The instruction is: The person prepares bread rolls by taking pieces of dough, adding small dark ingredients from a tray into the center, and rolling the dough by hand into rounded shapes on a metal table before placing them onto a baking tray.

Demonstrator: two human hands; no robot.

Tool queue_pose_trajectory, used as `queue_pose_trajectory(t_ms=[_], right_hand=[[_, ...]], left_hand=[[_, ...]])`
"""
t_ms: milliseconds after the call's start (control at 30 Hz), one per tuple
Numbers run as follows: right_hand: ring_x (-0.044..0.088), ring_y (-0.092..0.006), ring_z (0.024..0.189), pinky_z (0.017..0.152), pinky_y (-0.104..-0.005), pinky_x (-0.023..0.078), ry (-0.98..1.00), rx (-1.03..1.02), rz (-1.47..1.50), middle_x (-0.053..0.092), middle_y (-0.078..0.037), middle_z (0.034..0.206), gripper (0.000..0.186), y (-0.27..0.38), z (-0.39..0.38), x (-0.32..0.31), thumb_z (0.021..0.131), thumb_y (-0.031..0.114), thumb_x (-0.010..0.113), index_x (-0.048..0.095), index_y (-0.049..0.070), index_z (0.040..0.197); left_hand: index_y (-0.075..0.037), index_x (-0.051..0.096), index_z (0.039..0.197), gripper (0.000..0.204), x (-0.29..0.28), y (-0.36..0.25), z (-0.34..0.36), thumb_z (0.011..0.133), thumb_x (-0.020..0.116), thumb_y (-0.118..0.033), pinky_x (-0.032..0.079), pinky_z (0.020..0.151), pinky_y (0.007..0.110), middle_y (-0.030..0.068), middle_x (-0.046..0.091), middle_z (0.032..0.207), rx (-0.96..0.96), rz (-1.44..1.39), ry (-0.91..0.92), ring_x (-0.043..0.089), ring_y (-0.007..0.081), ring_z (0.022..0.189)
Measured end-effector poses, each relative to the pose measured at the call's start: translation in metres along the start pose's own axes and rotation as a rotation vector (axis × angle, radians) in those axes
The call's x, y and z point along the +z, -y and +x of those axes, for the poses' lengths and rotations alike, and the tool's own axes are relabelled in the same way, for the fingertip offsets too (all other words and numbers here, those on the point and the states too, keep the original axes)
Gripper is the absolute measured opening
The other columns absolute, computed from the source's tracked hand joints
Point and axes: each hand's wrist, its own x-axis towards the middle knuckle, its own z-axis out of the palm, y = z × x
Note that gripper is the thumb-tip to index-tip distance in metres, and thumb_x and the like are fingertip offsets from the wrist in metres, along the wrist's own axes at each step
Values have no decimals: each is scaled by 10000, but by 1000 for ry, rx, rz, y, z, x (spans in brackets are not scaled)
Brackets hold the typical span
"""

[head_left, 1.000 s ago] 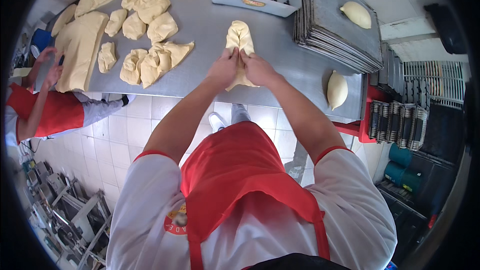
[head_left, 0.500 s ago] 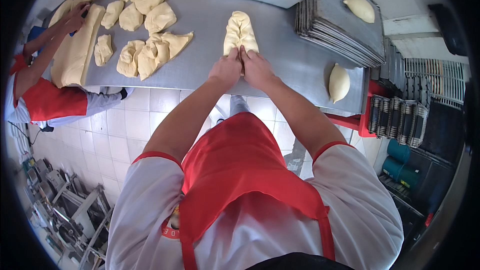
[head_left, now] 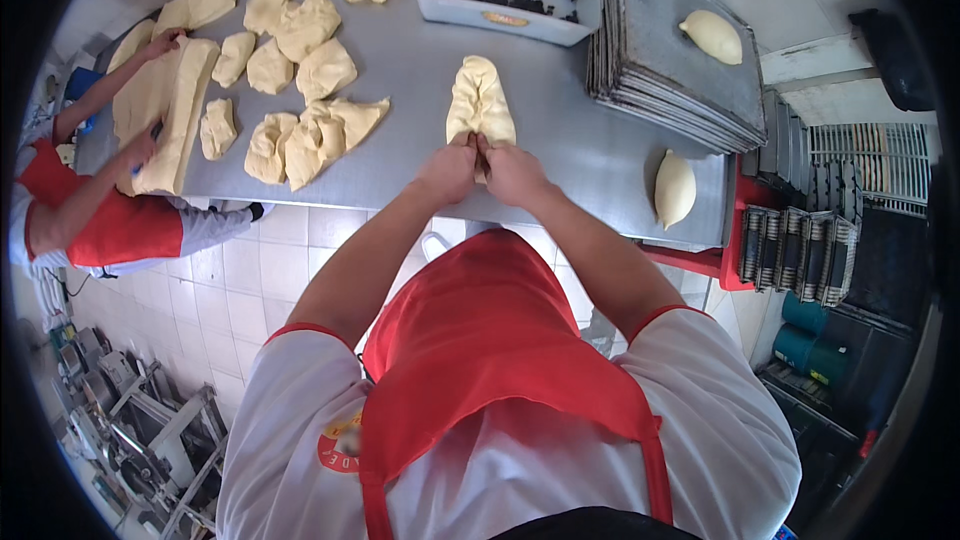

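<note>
A pale, elongated piece of dough [head_left: 480,98] lies on the metal table in front of me, with a pinched seam running down its middle. My left hand [head_left: 449,172] and my right hand [head_left: 512,172] meet at its near end, fingertips pressed together on the seam. Both hands have their fingers closed on the dough edges. To the right, a smooth shaped dough piece [head_left: 675,189] with pointed ends rests on the table. A similar dough piece [head_left: 714,37] sits on a stack of metal trays [head_left: 660,50].
Several dough lumps [head_left: 303,25] lie at the left. Beyond them a co-worker's hand [head_left: 140,148] holds a tool at a long dough slab [head_left: 170,105]. A white bin [head_left: 500,25] of dark bits stands at the back. Metal racks [head_left: 800,250] are at the right.
My view has shifted, so the table sits lower in it. My hands stay pinching the near end of the dough. The co-worker's hands have moved apart along the slab.
</note>
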Motion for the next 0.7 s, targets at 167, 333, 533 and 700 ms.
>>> queue_pose_trajectory(t_ms=[167, 333, 533, 700], right_hand=[[705, -393, 1095, 934, -489, 579, -255, 200, 405, 714, -186, 1227, 613, -20, 51, -46, 1007, 249, 635, 506, 55, 1573], [721, -382, 1121, 942, -499, 589, -77, 99, 60, 732, -180, 1248, 537, 0, 81, -52, 996, 188, 584, 575, 8, 1503], [738, -434, 986, 871, -503, 601, -88, -225, 167, 768, -204, 1004, 225, -27, 189, -152, 929, 215, 651, 803, 60, 985], [674, -410, 1197, 1029, -469, 564, -216, -116, -12, 674, -241, 1273, 357, -56, 284, -180, 863, 249, 779, 779, 128, 1199]], left_hand=[[-61, 618, 1475, 479, -41, 21, 27, 1018, 597, -200, 560, 919, 459, 185, 633, 1182, -91, -147, -376, 664, 389, 1074], [-119, 503, 1594, 591, -28, 14, 56, 1020, 558, -248, 511, 955, 467, 119, 602, 1219, -120, 219, -394, 605, 321, 1146], [-30, 404, 1632, 726, -90, -1, 84, 999, 599, -327, 433, 1111, 540, 173, 577, 1379, -295, 162, -233, 548, 368, 1320], [29, 233, 1677, 877, -57, -28, 96, 1031, 549, -472, 161, 1308, 602, 227, 218, 1741, -111, 173, -367, 180, 466, 1611]])
